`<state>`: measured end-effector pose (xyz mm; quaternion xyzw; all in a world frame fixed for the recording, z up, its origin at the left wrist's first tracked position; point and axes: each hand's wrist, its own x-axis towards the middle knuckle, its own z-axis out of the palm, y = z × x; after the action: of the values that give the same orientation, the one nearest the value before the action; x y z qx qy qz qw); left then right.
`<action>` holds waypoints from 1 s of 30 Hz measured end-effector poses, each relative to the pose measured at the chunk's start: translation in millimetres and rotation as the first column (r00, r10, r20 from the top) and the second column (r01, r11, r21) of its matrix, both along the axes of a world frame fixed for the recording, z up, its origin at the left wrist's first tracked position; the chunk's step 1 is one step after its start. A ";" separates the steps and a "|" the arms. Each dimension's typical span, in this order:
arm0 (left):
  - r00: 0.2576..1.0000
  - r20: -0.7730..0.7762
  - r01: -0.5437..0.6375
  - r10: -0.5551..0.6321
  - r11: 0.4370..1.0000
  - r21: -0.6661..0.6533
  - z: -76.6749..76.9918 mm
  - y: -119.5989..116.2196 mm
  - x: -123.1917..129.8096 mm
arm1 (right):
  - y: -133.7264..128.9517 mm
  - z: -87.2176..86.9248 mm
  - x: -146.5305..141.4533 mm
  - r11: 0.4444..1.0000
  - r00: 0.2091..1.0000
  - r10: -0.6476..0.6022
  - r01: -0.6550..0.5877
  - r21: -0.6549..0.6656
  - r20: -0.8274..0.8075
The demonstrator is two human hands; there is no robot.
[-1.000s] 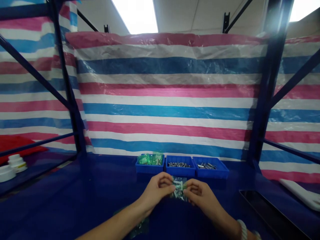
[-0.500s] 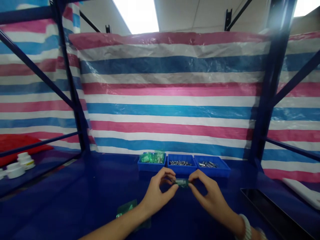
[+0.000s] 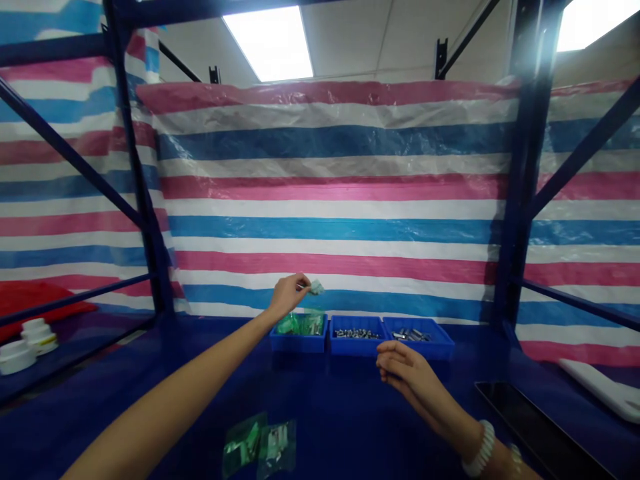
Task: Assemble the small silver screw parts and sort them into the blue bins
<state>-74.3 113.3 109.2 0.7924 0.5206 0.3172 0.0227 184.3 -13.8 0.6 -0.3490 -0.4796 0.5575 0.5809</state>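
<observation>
My left hand (image 3: 291,293) is raised above the left blue bin, pinching a small green plastic packet (image 3: 317,287) that sticks out to the right of its fingertips. Green packets fill the left bin (image 3: 299,343). The middle bin (image 3: 354,346) contains small metal pieces, and the right bin (image 3: 433,349) has longer metal pieces. My right hand (image 3: 401,364) hovers in front of the right bin with its fingers curled together; whether anything is inside them is hidden. Two clear packets with green and light contents, a left one (image 3: 243,445) and a right one (image 3: 277,447), lie on the blue table.
A black flat device (image 3: 540,427) lies at the right, beside a white object (image 3: 597,388). White bottles (image 3: 39,336) and a red cloth (image 3: 35,303) are at the left. Blue posts frame the table, with a striped sheet (image 3: 340,230) behind.
My left hand has moved up and away from my right hand, carrying the packet over the left bin. My right hand has let go of the packet and its fingers have closed together.
</observation>
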 end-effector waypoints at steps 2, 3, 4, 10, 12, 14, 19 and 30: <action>0.996 -0.089 -0.006 0.003 0.999 -0.038 -3.1 21.4 -1.7 | 1.5 -1.3 0.7 1.000 1.000 0.009 -0.009 0.002 0.022; 0.990 -0.137 0.009 -0.018 0.998 -0.064 -6.5 28.8 -1.2 | 2.4 -2.2 0.7 1.000 0.999 0.013 -0.014 0.003 0.033; 0.982 -0.183 0.032 -0.048 0.995 -0.093 -10.1 34.2 -0.3 | 3.3 -3.2 0.7 1.000 0.999 0.019 -0.019 0.003 0.041; 0.911 -0.374 0.106 -0.172 0.976 -0.192 -18.8 44.6 6.2 | 6.4 -8.4 -1.4 0.998 0.997 0.062 -0.062 -0.005 0.056; 0.899 -0.403 0.100 -0.173 0.976 -0.195 -16.9 45.6 7.8 | 6.0 -8.8 -2.2 0.998 0.995 0.064 -0.064 0.003 0.074; 0.890 -0.420 0.098 -0.177 0.975 -0.202 -14.6 46.5 9.4 | 5.4 -8.6 -2.5 0.998 0.994 0.067 -0.068 0.004 0.090; 0.870 -0.452 0.093 -0.198 0.965 -0.244 -13.0 46.1 12.7 | 5.2 -8.3 -2.1 0.996 0.989 0.083 -0.084 0.003 0.122; 0.845 -0.490 0.077 -0.215 0.955 -0.286 -21.9 35.7 26.3 | 5.0 -12.6 -3.6 0.992 0.984 0.123 -0.122 -0.016 0.132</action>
<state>-48.0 149.0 87.3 0.8761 0.4817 0.0207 0.0086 180.7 -8.9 -12.0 -0.3574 -0.5355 0.5696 0.5109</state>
